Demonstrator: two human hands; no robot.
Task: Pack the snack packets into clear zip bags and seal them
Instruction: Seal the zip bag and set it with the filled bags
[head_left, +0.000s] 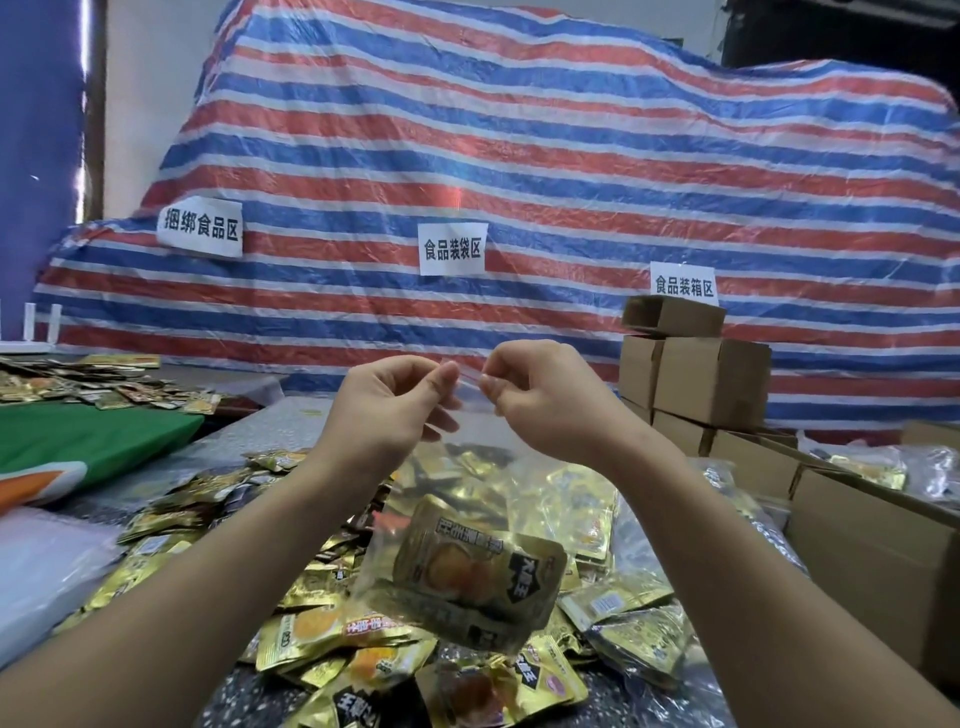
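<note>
A clear zip bag (467, 499) hangs in the air in front of me, with gold snack packets (475, 577) sagging at its bottom. My left hand (395, 402) pinches the bag's top strip on the left. My right hand (540, 395) pinches the same strip on the right, the fingertips of both hands nearly meeting. Below the bag lies a heap of loose gold snack packets (332, 639) on the speckled table (244, 696).
Brown cardboard boxes (691, 379) are stacked at the right, with an open carton (878, 545) holding filled bags. A green cloth (88, 436) and more packets (78, 384) lie at the left. White plastic bags (47, 566) sit at the near left. A striped tarp (519, 182) rises behind.
</note>
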